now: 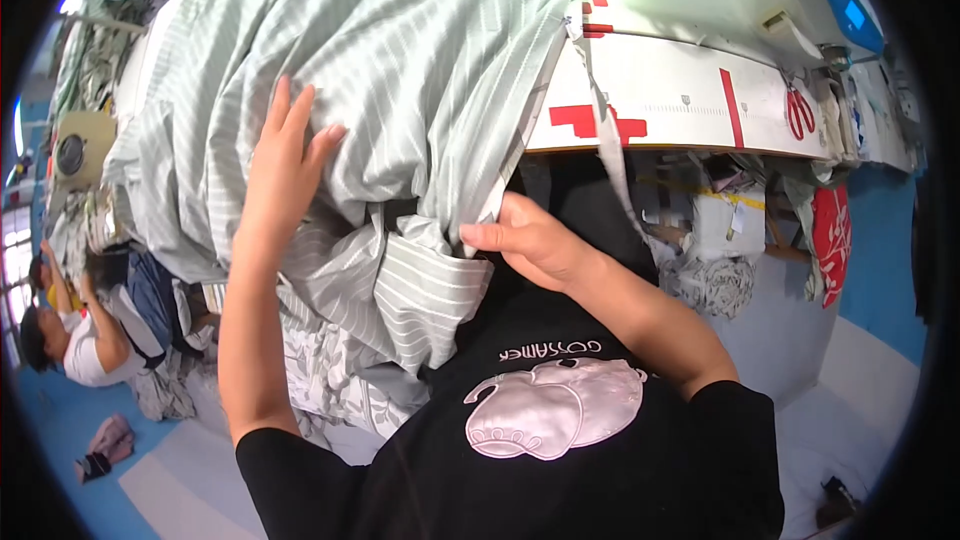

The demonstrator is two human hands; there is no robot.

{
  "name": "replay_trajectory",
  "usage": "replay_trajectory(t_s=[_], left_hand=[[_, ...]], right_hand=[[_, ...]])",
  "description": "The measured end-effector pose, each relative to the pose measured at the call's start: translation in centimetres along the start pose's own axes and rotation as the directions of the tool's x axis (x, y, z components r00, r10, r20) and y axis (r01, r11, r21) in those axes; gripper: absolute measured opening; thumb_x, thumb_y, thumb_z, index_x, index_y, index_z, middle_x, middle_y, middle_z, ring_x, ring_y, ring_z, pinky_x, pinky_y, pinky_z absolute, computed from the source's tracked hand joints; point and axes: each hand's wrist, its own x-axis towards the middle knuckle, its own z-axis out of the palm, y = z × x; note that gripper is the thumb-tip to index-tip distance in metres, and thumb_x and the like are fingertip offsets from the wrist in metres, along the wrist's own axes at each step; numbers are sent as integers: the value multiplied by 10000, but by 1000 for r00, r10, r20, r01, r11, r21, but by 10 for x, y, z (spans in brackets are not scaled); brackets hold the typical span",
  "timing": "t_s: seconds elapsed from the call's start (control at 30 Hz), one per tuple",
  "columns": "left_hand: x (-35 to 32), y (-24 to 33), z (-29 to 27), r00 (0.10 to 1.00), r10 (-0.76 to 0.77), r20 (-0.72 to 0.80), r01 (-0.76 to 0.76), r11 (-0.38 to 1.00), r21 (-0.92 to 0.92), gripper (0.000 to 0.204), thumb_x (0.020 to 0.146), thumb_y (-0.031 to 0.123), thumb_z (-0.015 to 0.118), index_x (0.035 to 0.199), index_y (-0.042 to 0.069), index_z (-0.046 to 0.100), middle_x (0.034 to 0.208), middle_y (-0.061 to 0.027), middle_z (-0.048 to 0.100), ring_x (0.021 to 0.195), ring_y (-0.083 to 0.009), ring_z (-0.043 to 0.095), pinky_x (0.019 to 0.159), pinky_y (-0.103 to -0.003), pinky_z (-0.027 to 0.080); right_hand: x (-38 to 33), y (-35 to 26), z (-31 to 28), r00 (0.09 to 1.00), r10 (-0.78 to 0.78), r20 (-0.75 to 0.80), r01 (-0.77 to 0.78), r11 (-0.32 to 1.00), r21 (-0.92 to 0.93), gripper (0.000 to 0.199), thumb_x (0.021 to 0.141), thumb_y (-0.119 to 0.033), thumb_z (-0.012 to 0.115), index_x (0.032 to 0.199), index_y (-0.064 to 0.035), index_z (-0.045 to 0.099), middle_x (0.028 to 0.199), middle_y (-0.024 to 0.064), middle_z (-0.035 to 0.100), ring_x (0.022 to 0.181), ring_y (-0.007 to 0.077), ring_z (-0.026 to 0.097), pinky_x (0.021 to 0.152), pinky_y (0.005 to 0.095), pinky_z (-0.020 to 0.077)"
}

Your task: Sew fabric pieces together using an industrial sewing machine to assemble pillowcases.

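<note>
A large pale green fabric with thin white stripes [400, 50] is heaped over a white work table [680, 90] and hangs over its front edge. My left hand [282, 155] lies flat on the fabric with fingers spread, pressing a fold near the table's edge. My right hand [525, 237] pinches the hanging edge of the same fabric between thumb and fingers, just under the table edge. A grey strap [606, 130] hangs down beside my right hand.
The table carries red tape marks [592, 122] and red-handled scissors [799, 110] at the right. Shelves with cloth bundles [715, 240] sit under the table. Two other people [70, 335] sit at the far left on a blue floor. A floral cloth [320, 380] hangs by my knees.
</note>
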Motion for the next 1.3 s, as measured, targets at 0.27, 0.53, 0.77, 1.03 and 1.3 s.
replay_trajectory(t_s=[0.27,0.53,0.77,1.03,1.3], left_hand=[[-79,75,-15,981,191,34,-164,912,-375,267,796,64,718,1058,56,670,975,-118,651,918,-324,613,810,-400,485],[-244,-100,-135,989,-39,-141,102,877,469,228,785,-59,614,983,42,665,973,-119,627,940,-316,598,816,-385,464],[-514,-293,-317,434,-758,-486,821,110,561,181,869,9,588,1010,72,681,864,-151,607,837,-347,591,766,-425,473],[-164,-122,-138,884,-453,-112,397,857,-330,287,1021,147,547,1247,1,647,1214,-82,665,1129,-148,591,990,-279,454],[7,-27,14,971,-6,238,-24,992,124,598,1004,398,540,1417,-28,457,1444,-312,440,1362,-467,401,1129,-467,340]], right_hand=[[21,-35,23,958,-114,-264,147,983,110,364,1027,-289,541,1266,-16,573,1234,93,646,1159,195,599,1022,363,451],[-2,-113,2,895,-425,134,307,806,505,416,1051,-301,465,1325,1,547,1324,146,608,1212,270,581,1099,415,416],[-27,-81,-18,894,-169,-416,331,874,357,454,1058,-333,439,1359,-3,523,1376,155,576,1266,296,540,1122,429,398],[-79,35,-6,954,244,-176,-205,955,212,473,1022,-374,530,1374,-62,476,1351,124,559,1230,301,560,1021,491,464],[-28,10,28,989,-83,-121,96,990,100,236,1002,-187,520,959,-23,684,1165,172,660,1043,241,600,857,374,519]])
